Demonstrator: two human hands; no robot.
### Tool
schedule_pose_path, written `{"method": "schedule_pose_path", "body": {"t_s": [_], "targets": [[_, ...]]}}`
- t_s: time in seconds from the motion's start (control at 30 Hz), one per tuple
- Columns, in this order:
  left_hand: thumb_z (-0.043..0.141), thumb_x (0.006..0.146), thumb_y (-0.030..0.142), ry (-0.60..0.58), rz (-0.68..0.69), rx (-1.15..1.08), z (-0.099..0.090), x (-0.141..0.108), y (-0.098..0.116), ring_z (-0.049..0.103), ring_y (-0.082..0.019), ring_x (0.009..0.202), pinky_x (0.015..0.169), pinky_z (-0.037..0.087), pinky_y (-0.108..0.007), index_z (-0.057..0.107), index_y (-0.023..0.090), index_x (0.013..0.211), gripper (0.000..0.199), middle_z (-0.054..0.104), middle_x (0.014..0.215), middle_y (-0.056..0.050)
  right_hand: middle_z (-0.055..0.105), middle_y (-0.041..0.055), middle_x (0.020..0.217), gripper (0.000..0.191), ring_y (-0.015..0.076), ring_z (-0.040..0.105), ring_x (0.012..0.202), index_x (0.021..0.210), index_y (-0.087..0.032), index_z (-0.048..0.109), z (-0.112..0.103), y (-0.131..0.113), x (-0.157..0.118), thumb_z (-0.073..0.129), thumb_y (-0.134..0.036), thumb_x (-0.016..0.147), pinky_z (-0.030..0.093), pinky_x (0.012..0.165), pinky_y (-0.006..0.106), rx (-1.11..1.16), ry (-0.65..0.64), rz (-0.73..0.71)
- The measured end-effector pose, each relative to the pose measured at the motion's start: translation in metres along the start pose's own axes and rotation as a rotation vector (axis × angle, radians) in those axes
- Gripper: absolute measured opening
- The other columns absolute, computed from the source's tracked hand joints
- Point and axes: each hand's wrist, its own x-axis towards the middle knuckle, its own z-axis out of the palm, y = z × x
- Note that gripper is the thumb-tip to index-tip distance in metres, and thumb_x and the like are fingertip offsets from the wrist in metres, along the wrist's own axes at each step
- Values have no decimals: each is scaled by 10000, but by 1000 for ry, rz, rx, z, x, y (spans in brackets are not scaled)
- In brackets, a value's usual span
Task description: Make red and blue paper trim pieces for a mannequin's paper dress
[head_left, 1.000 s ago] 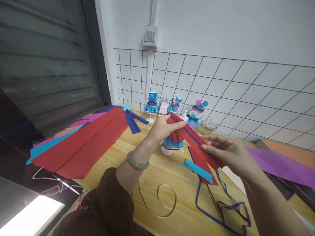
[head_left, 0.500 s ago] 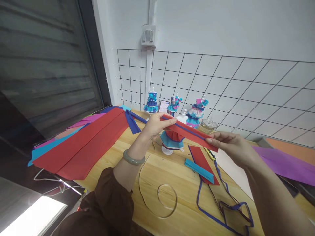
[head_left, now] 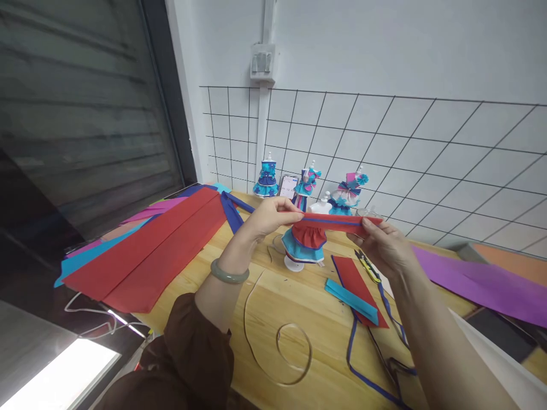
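Note:
A folded red paper strip (head_left: 333, 221) with a thin blue line along it is stretched between my hands. My left hand (head_left: 277, 216) pinches one end, and my right hand (head_left: 380, 236) pinches the other between thumb and fingers. The strip passes across a small white dress form (head_left: 320, 206), hiding its middle. Below the strip, a gathered red layer (head_left: 305, 234) sits over a light blue skirt (head_left: 302, 251) with dark blue edging. The form's round white base (head_left: 294, 264) rests on the table. Whether the strip touches the form I cannot tell.
Large red sheets (head_left: 149, 250) lie left over blue and pink ones. Dressed forms (head_left: 267, 181) and a phone (head_left: 288, 187) stand behind. A red piece (head_left: 356, 279), a folded teal strip (head_left: 351, 300), yellow snips (head_left: 367, 266) and a coiled cord (head_left: 310, 353) lie on the wooden table (head_left: 239, 285).
The red strip has gone from slanting down on the right to nearly level, as my right hand rose. My left hand still holds its end. The view has shifted slightly.

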Motion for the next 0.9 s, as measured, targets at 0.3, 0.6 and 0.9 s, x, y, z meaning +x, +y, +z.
{"method": "schedule_pose_path", "body": {"t_s": [0.3,0.6,0.9], "targets": [[622,704,183,-95,76,-28,-7,3,-5,577,-189,983,831,440,-354,522,133,681,115,623,1042,-115,729,-15,824,169,168,675,799,789,-263,653,17,15,10,710,-401,711,533,779,347,96,-39,-3],[624,710,207,-174,52,-180,-11,8,-14,604,-165,901,853,402,-341,508,147,706,131,659,976,-100,728,-27,840,191,179,660,924,749,-254,641,23,22,18,735,-405,679,475,922,387,133,-65,-39],[640,691,253,-99,24,-208,-13,13,-23,477,-72,646,619,336,-205,530,150,741,159,532,705,31,736,-22,823,242,194,692,827,801,-259,624,26,17,17,738,-427,670,503,901,426,91,-39,-47]]}}
